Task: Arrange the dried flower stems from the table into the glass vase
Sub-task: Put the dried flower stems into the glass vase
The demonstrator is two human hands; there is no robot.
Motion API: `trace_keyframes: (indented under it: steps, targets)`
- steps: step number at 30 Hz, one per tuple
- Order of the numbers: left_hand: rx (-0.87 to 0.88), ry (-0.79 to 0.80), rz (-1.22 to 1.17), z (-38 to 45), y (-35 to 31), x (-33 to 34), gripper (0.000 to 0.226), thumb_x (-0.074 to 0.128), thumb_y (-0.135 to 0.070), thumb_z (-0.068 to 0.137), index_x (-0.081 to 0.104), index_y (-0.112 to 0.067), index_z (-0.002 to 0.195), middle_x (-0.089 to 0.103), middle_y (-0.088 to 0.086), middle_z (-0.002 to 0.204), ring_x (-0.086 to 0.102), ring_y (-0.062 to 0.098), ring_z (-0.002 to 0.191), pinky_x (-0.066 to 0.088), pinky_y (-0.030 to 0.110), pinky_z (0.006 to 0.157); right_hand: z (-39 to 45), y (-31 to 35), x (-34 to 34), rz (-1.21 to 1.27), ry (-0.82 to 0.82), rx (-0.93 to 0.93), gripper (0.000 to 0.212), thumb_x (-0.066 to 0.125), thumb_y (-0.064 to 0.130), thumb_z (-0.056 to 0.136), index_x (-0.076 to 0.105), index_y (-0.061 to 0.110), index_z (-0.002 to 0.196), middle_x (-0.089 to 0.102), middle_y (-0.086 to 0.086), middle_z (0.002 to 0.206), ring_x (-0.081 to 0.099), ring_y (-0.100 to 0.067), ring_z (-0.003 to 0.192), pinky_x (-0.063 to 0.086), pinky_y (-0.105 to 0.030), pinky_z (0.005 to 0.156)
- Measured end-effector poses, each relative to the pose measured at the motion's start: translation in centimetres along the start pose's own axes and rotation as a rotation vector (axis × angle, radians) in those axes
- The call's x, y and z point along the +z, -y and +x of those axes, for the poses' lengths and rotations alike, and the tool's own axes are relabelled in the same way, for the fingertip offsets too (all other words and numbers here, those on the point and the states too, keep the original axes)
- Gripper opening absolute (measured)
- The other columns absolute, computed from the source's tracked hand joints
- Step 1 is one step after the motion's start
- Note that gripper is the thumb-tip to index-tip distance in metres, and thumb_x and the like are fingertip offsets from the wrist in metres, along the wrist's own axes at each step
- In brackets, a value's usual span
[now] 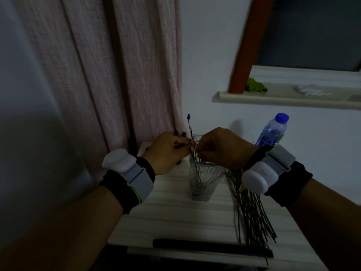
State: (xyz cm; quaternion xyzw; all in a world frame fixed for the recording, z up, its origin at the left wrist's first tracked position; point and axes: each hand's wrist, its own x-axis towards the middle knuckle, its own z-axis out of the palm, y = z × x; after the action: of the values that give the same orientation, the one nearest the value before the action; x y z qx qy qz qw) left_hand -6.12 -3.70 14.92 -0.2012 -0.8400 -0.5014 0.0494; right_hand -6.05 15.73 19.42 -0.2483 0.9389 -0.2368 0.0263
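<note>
A clear ribbed glass vase [203,180] stands in the middle of a small pale table [172,216], with thin stems inside it. Over its rim, my left hand [166,151] pinches a dark dried flower stem [189,126] whose small round heads stick up above the fingers. From the right, my right hand [222,147] meets it and pinches the same stems just above the vase mouth. A bundle of dried stems [252,210] lies on the table right of the vase, partly hidden under my right wrist.
A water bottle with a blue cap [273,132] stands behind my right wrist. A pink curtain [117,65] hangs behind the table at left. A window sill [283,98] with a green cloth runs at upper right. A dark bar [211,248] lies along the table's near edge.
</note>
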Motion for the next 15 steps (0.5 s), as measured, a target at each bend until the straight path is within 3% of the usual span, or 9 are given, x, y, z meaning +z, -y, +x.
trace_keyframes:
  steps: [3, 5, 9, 12, 15]
  targets:
    - [-0.048, -0.007, -0.032, -0.2, 0.3, 0.2, 0.019, 0.066, -0.016, 0.09, 0.074, -0.008, 0.105, 0.073, 0.007, 0.101, 0.069, 0.021, 0.094, 0.056, 0.04, 0.088, 0.0, 0.1, 0.0, -0.007, 0.0, -0.007, 0.007, 0.071, 0.012, 0.085, 0.076, 0.015, 0.089, 0.075, 0.0, 0.085, 0.07, -0.008, 0.077, 0.057, -0.024, 0.078]
    - [-0.076, -0.015, -0.069, -0.3, 0.3, 0.3, 0.019, 0.066, -0.014, 0.089, 0.071, -0.007, 0.106, 0.073, 0.01, 0.102, 0.069, 0.025, 0.095, 0.055, 0.044, 0.088, -0.1, 0.1, 0.0, -0.011, -0.009, -0.007, 0.008, 0.071, 0.01, 0.085, 0.076, 0.014, 0.088, 0.075, 0.001, 0.085, 0.069, -0.007, 0.077, 0.056, -0.023, 0.078]
    - [-0.114, -0.026, -0.139, -0.6, 0.4, 0.3, 0.022, 0.067, -0.012, 0.089, 0.068, -0.008, 0.11, 0.071, 0.01, 0.106, 0.067, 0.028, 0.098, 0.055, 0.045, 0.089, -0.2, -0.2, -0.1, -0.007, -0.027, -0.022, 0.007, 0.072, 0.011, 0.083, 0.075, 0.016, 0.087, 0.075, 0.001, 0.083, 0.07, -0.009, 0.078, 0.058, -0.029, 0.08]
    - [-0.129, -0.038, -0.201, -0.9, 0.4, 0.5, 0.026, 0.068, -0.013, 0.088, 0.068, -0.012, 0.114, 0.071, 0.005, 0.111, 0.066, 0.022, 0.104, 0.053, 0.035, 0.094, -0.3, -0.3, -0.3, 0.015, -0.045, -0.028, 0.007, 0.074, 0.014, 0.083, 0.075, 0.017, 0.089, 0.075, 0.002, 0.083, 0.07, -0.008, 0.078, 0.058, -0.032, 0.082]
    - [-0.142, -0.047, -0.214, -1.1, 0.8, 0.6, 0.029, 0.067, -0.013, 0.089, 0.067, -0.013, 0.118, 0.071, 0.003, 0.111, 0.066, 0.017, 0.105, 0.051, 0.037, 0.099, -0.4, -0.4, -0.4, 0.038, -0.072, -0.031, 0.006, 0.074, 0.015, 0.084, 0.074, 0.02, 0.087, 0.075, 0.003, 0.083, 0.07, -0.006, 0.077, 0.058, -0.032, 0.083]
